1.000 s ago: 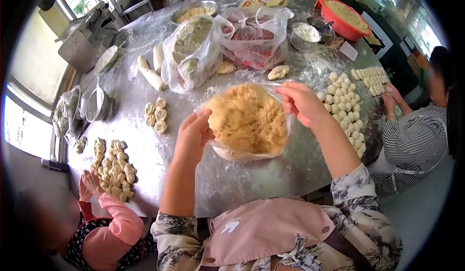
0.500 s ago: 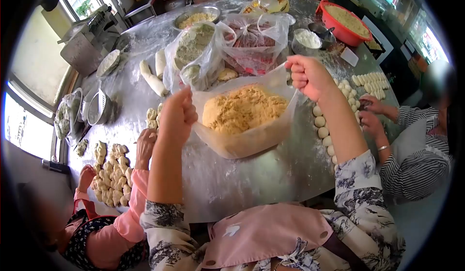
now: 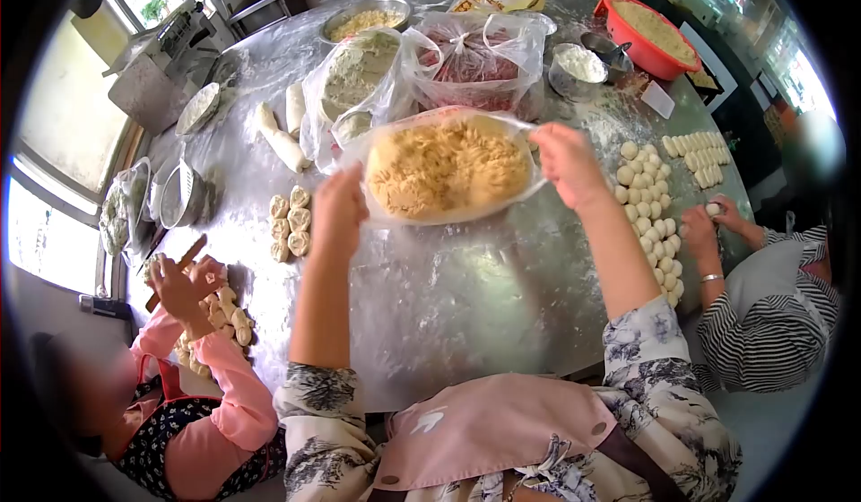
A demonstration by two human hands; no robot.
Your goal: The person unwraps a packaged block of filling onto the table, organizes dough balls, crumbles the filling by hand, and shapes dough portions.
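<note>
A clear plastic bag [image 3: 421, 218] lies wide open in front of me, with a yellow crumbly mass [image 3: 448, 166] inside. My left hand [image 3: 336, 206] is closed on the bag's left edge. On the opposite side my right hand [image 3: 565, 163] grips the bag's right edge. Just behind it are a bag of greenish-white filling [image 3: 359, 76] and a tied bag of dark red filling [image 3: 471, 67]. Small filled rolls [image 3: 290, 224] sit left of my left hand, and round dough balls [image 3: 647, 206] sit right of my right forearm.
At left, a co-worker in pink sleeves [image 3: 224, 372] holds a thin stick near dough pieces [image 3: 238, 318]. A co-worker in stripes [image 3: 762, 323] handles a dough ball at right. Farther back are a red basin [image 3: 646, 36], a flour bowl [image 3: 577, 72] and a metal bowl [image 3: 366, 20].
Both my hands have carried the bag away from me, toward the bags behind. It hung deeper half a second ago. The left co-worker's hands have moved off the rolls and now hold a stick.
</note>
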